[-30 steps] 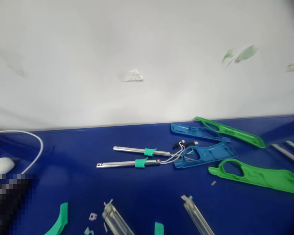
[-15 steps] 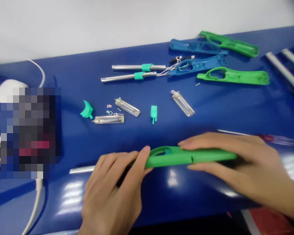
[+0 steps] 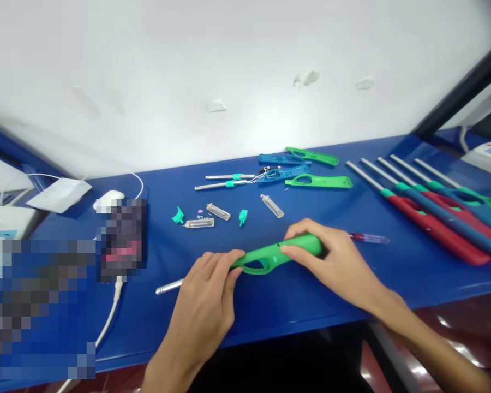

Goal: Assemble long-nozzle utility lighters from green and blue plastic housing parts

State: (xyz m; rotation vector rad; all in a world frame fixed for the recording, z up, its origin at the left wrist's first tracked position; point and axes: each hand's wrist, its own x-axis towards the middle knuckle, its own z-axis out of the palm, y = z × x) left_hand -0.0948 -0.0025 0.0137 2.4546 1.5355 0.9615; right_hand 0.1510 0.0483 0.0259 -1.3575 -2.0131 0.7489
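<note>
A green long-neck lighter [image 3: 272,252] lies across both hands, its trigger opening facing the front edge. My left hand [image 3: 207,289] is closed round its neck end, and the silver tube [image 3: 169,287] sticks out to the left of the fingers. My right hand [image 3: 331,251] grips the handle end between thumb and fingers. Beyond the lighter lie a turquoise trigger piece [image 3: 243,216], another curved turquoise piece [image 3: 178,215], and three clear fuel tanks [image 3: 273,206]. A screwdriver [image 3: 370,238] rests behind my right hand, partly hidden.
Finished-looking lighters [image 3: 437,226] lie side by side at the right. Blue and green half shells [image 3: 319,182] and two metal tubes with wires [image 3: 221,185] lie at the back. A blurred-out dark object [image 3: 123,240] with a white cable [image 3: 112,316] is at the left.
The lighter has been rolled over, so its trigger opening has gone from the far side to the near side. My head view has tilted up and now takes in more wall and table.
</note>
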